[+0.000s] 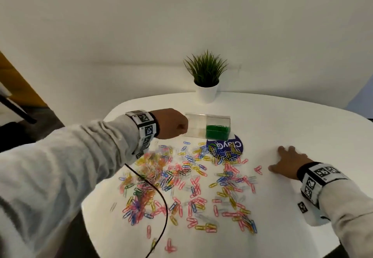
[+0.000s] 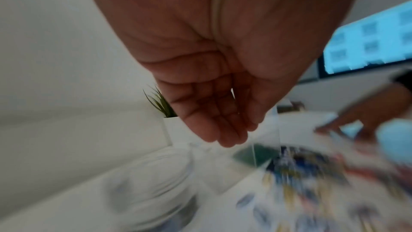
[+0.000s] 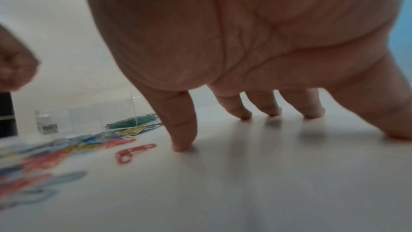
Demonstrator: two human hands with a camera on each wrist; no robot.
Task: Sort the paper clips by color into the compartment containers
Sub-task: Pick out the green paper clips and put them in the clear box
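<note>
1. Fingers on left hand (image 1: pixel 171 123): from the head view it looks like a fist, hovering at the left end of the clear compartment container (image 1: pixel 207 125). Left wrist view shows the fingers (image 2: pixel 214 112) pressed together, cupped toward the thumb. Can't tell if any clip is inside; nothing visible in there.
2. Right hand (image 1: pixel 290 161): fingers (image 3: pixel 181 130) spread, tips pressing on the counter (image 1: pixel 302 128), holding nothing, well right of the pile.
3. Task state: green clips (image 1: pixel 218 131) fill the container's right compartment; the left compartments look empty or hold something pale, too blurred to say. Loose paper clips (image 1: pixel 191 185) (pink, yellow, blue, pale) are scattered across the counter, some on the blue sticker (image 1: pixel 232 146) just in front of the container.
4. Risks:
   - Left hand is at the container wall; a bump could shove or tip the light box and spill the greens back into the pile.
   - Releasing off-centre drops clips into the wrong compartment or outside the wall.
   - Clips interlock; a grab may drag along a second colour.
   - Black cable (image 1: pixel 159 197) lies over the pile under the left sleeve; arm motion could sweep clips off the counter edge.
   - Right hand isn't bracing the container, so nothing steadies it.
</note>
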